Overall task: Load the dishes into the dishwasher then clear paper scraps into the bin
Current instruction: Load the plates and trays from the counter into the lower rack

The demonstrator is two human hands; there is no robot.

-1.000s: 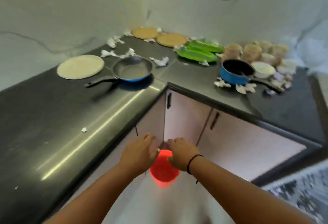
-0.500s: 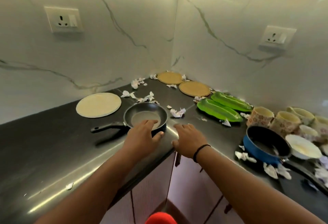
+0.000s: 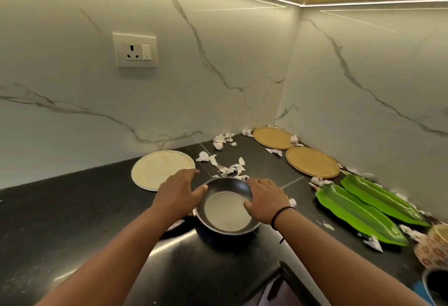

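Note:
A small dark frying pan (image 3: 228, 211) sits on the black counter (image 3: 72, 208); my left forearm hides its handle. My left hand (image 3: 180, 191) lies at the pan's left rim with its fingers stretched forward and the thumb against the rim. At the right rim is my right hand (image 3: 265, 199), fingers extended and thumb over the inside of the pan. Neither hand holds anything. Crumpled paper scraps (image 3: 230, 168) lie just beyond the fingertips.
A cream plate (image 3: 162, 168) lies left of the pan. Two tan plates (image 3: 312, 162) sit in the back corner, with more scraps around them. Two green leaf-shaped dishes (image 3: 356, 211) lie to the right. A patterned cup (image 3: 431, 250) and a blue pot (image 3: 436, 286) stand at the right edge.
Both hands rose from the red bin by the cabinets up to the counter and moved forward to either side of the pan. The view tilted up.

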